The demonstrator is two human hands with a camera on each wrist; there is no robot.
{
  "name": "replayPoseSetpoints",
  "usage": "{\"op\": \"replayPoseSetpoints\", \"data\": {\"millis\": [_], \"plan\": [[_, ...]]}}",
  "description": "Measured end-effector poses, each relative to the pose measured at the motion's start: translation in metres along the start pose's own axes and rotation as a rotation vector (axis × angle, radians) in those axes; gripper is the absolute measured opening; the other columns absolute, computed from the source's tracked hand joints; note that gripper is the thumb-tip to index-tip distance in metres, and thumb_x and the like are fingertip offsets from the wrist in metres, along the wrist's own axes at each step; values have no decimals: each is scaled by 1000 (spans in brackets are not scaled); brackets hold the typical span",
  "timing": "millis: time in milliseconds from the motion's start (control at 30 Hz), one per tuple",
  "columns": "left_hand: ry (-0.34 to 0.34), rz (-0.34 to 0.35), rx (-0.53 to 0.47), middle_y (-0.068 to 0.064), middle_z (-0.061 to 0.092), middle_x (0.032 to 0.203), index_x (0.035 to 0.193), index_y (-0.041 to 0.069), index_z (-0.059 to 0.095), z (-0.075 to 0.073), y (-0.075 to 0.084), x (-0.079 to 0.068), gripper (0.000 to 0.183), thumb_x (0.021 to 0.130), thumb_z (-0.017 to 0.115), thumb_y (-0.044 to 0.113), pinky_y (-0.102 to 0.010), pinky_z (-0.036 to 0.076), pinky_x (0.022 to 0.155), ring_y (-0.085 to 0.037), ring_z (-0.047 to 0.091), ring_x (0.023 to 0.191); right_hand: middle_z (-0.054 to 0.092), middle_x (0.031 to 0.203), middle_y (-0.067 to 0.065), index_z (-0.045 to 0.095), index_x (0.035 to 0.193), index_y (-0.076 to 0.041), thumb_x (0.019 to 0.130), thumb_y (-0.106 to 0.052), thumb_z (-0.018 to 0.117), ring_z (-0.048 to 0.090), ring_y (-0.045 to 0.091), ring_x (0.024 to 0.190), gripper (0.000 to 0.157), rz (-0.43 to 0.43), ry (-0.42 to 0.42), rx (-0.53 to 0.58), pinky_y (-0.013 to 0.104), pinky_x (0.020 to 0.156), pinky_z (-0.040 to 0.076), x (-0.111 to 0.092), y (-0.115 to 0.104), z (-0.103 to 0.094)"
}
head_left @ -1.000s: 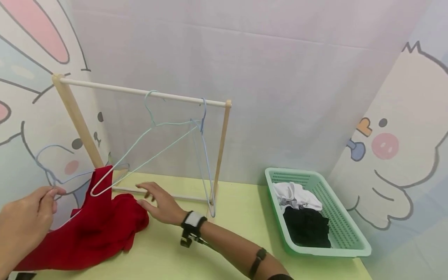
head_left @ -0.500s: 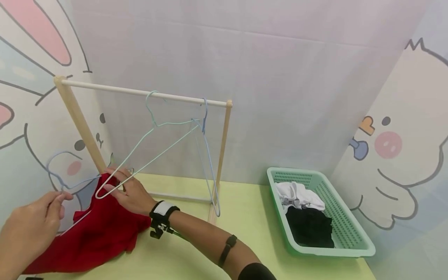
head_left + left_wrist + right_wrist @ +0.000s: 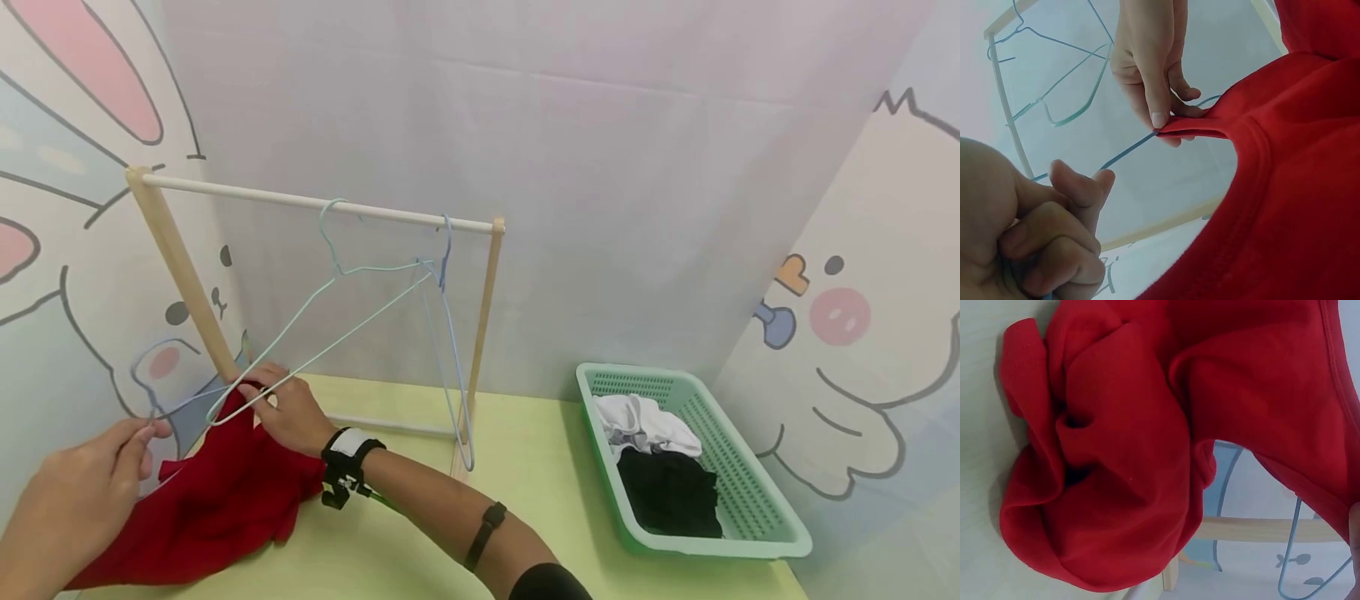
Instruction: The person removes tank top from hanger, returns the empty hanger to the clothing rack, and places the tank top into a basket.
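Note:
My left hand (image 3: 86, 492) pinches a light blue wire hanger (image 3: 1129, 150) just below its hook, fingers curled around the wire. One shoulder of that hanger runs into the strap of a red tank top (image 3: 232, 492). In the left wrist view, my right hand (image 3: 1154, 69) pinches this strap between thumb and fingers where the wire enters it. The rest of the top hangs down and bunches on the table, as the right wrist view shows. In the head view, a mint hanger (image 3: 382, 267) crosses in front of the right fingers.
A wooden rack with a white rail (image 3: 262, 197) stands at the back left. The mint hanger and another blue hanger (image 3: 453, 342) hang from it. On the yellow table (image 3: 525, 500), a green basket (image 3: 720, 546) at right holds white cloth (image 3: 645, 425) and black cloth (image 3: 667, 492).
My right hand has moved left from beside the bunched red fabric and taken hold of the tank top's strap. The left hand, still holding the hanger, has shifted slightly right and down.

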State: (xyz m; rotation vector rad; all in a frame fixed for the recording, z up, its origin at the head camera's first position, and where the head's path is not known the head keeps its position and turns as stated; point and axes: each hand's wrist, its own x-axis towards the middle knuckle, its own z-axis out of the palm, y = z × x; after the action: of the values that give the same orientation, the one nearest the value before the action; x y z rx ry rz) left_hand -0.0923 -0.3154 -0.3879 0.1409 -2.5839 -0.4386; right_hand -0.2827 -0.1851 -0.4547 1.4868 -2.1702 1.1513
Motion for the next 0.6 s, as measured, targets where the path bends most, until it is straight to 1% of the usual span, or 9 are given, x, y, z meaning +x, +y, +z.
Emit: {"op": "replayPoseSetpoints", "data": {"millis": [100,233,300,467,533,600], "plan": [[-2,-10,6,-4,47,66,109,-9,61,0,0,-2,18,98,51,1,-27,37,45,-18,40,53,63,116,-3,67,121,-11,104,-19,49,53,-5,99,26,15,-8,-22,2,84,37,-1,3,1],[-3,-25,13,-4,46,66,109,-9,61,1,-1,-4,18,97,52,1,-23,35,43,-18,38,53,63,123,-2,67,124,-11,104,-19,49,54,-5,106,28,31,-32,-23,2,87,37,0,8,2],[5,-24,13,-4,45,66,107,-9,61,1,-3,-5,17,98,51,1,-23,33,42,-18,36,52,63,124,-1,67,124,-10,104,-19,48,54,-5,107,29,40,-24,-15,2,87,37,0,11,3],[18,-16,14,-3,46,65,103,-6,63,3,-8,-8,16,99,50,2,-23,31,41,-17,36,52,65,121,-2,69,122,-11,104,-17,49,55,-7,103,28,85,13,28,3,85,40,-1,20,8],[1,-31,16,-4,47,66,103,-6,63,4,-10,-9,15,98,51,2,-22,34,41,-17,37,52,65,120,-2,69,121,-11,104,-16,49,55,-7,101,27,106,16,41,3,83,40,-2,22,9],[-13,-46,16,-5,47,66,104,-7,62,4,-12,-9,15,97,52,2,-23,38,42,-18,38,53,66,120,-2,70,119,-10,104,-16,49,56,-8,98,27,120,19,43,3,82,41,-2,24,9]]}}
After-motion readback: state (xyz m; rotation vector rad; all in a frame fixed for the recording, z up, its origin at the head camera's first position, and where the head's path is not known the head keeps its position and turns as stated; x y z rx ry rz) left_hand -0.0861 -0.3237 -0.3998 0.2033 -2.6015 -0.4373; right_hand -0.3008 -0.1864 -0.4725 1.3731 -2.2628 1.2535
